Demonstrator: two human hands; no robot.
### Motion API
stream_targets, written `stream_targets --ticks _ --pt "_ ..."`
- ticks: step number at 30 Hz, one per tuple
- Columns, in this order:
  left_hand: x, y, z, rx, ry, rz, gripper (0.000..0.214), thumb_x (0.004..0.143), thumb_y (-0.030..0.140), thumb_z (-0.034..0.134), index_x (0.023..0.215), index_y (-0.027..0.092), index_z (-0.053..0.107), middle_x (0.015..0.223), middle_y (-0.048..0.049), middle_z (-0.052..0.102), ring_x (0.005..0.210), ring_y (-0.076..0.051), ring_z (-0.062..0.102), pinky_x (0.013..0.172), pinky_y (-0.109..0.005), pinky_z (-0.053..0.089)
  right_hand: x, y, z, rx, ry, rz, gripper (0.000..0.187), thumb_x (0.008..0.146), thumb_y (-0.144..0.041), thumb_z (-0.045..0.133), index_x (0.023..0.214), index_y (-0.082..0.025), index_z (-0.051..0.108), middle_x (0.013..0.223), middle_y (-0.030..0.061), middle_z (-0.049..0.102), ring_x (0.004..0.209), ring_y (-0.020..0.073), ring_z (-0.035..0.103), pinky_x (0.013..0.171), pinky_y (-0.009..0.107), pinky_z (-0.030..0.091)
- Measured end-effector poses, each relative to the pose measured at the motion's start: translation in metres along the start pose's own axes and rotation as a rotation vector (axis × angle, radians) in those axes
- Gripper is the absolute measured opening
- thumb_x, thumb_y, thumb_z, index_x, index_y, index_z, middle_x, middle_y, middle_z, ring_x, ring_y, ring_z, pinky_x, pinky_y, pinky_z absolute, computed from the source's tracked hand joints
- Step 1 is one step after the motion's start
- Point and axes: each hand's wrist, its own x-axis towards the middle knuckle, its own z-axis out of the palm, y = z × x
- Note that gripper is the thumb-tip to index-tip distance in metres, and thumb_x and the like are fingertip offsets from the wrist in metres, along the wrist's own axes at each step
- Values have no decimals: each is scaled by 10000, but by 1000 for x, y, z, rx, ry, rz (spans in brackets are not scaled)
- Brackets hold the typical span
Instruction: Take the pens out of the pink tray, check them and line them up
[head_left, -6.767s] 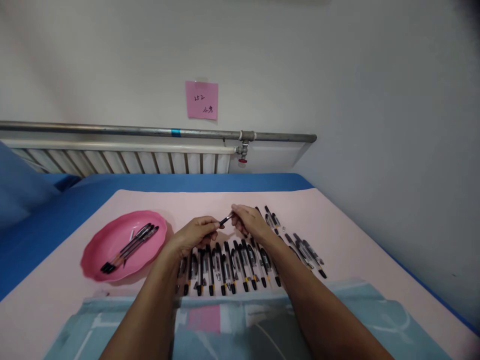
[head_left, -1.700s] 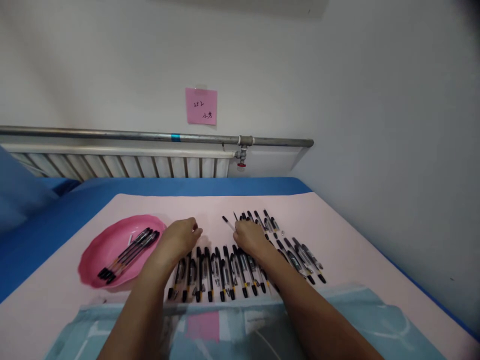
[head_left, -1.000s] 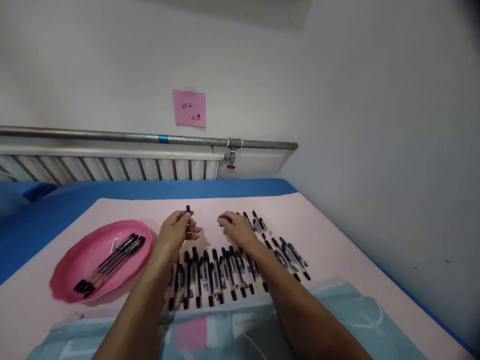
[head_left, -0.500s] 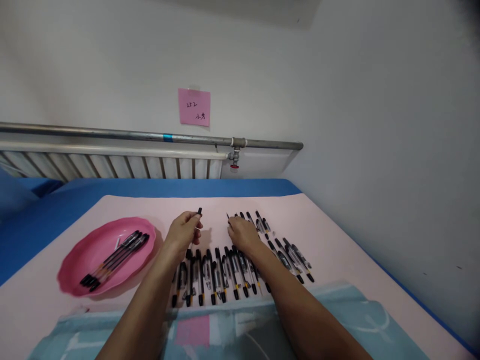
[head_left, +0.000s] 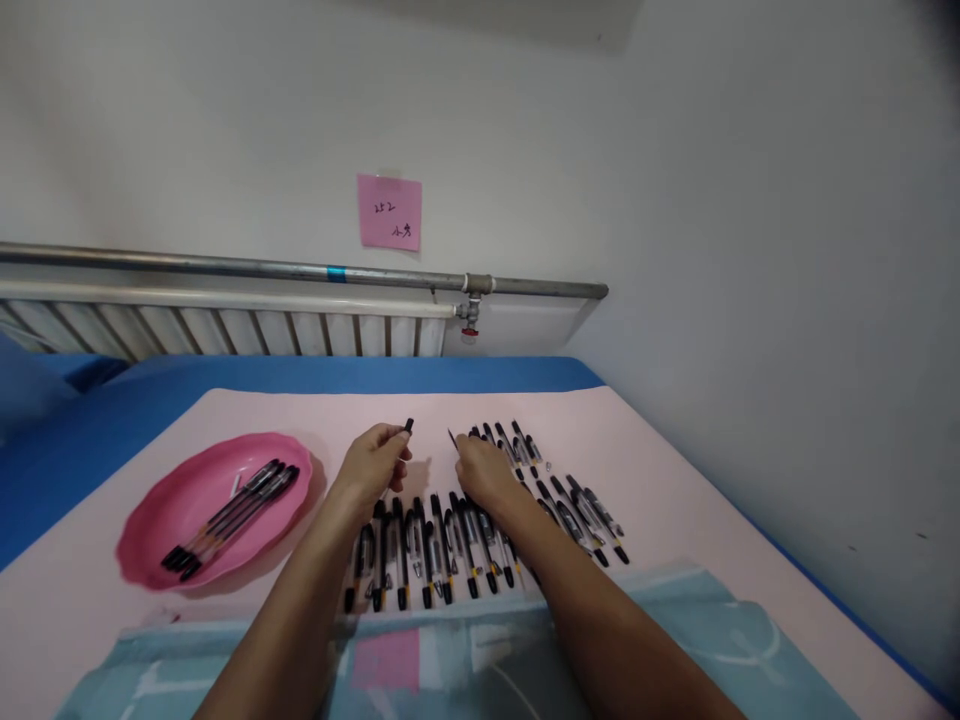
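My left hand (head_left: 377, 462) is closed on a pen piece whose black end (head_left: 409, 426) sticks up past the thumb; the rest is mostly hidden by the fingers. To its right, my right hand (head_left: 484, 468) pinches a slim piece with a dark pointed tip (head_left: 451, 438), which leans toward the left hand. The two pieces are apart. Just below both hands lies a row of black-and-clear pen parts (head_left: 427, 550), caps and barrels side by side, with small metal tips among them. My right forearm covers part of that row.
A pink oval dish (head_left: 142, 530) at the left holds several pens (head_left: 240, 515) and a small white strip. More pen parts (head_left: 517, 445) lie beyond my right hand, and another group (head_left: 585, 515) right of my forearm. Teal cloth (head_left: 675, 640) covers the near edge.
My left hand has shifted slightly right, bringing the black end nearer the right hand. The slim tip in my right hand has moved slightly left. Both grips stay closed.
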Motion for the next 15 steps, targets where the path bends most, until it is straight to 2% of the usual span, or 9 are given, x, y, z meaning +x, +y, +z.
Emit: stream_targets --ticks 4,6,8,10,12,15 --pt "-3 1 3 40 -41 -5 159 695 312 528 714 156 504 607 13 517 416 -68 446 340 -186 344 2 0 2 61 27 12 214 748 -108 424 925 -126 543 921 131 623 854 208 585 703 282 393" --pt "-4 1 4 62 -55 -8 161 698 315 525 709 156 504 609 11 518 415 -67 444 342 -188 349 4 1 -1 203 74 45 218 730 -124 445 917 -130 555 890 111 630 841 190 580 704 266 394" --pt "-4 0 5 74 -72 -9 166 700 320 524 709 155 508 608 12 519 412 -67 442 346 -191 354 6 0 -8 500 133 117 227 699 -139 467 902 -143 569 804 69 630 769 157 576 663 240 402" --pt "-4 -1 6 75 -98 -6 169 700 324 522 724 156 516 608 16 518 414 -68 443 348 -193 356 7 -1 -16 899 143 198 221 680 -155 464 874 -157 569 662 16 592 618 119 549 552 214 397" --pt "-4 -1 7 70 -132 -5 175 699 326 521 745 157 524 610 19 516 421 -71 446 350 -192 355 8 -4 -22 1309 124 255 166 672 -177 457 810 -160 548 539 -27 515 478 91 484 432 193 346" --pt "-5 -2 8 71 -184 -10 183 695 326 521 763 157 528 617 20 517 437 -73 455 361 -190 353 9 -8 -27 1784 169 283 79 644 -207 502 711 -170 483 501 -48 475 431 75 460 354 168 279"
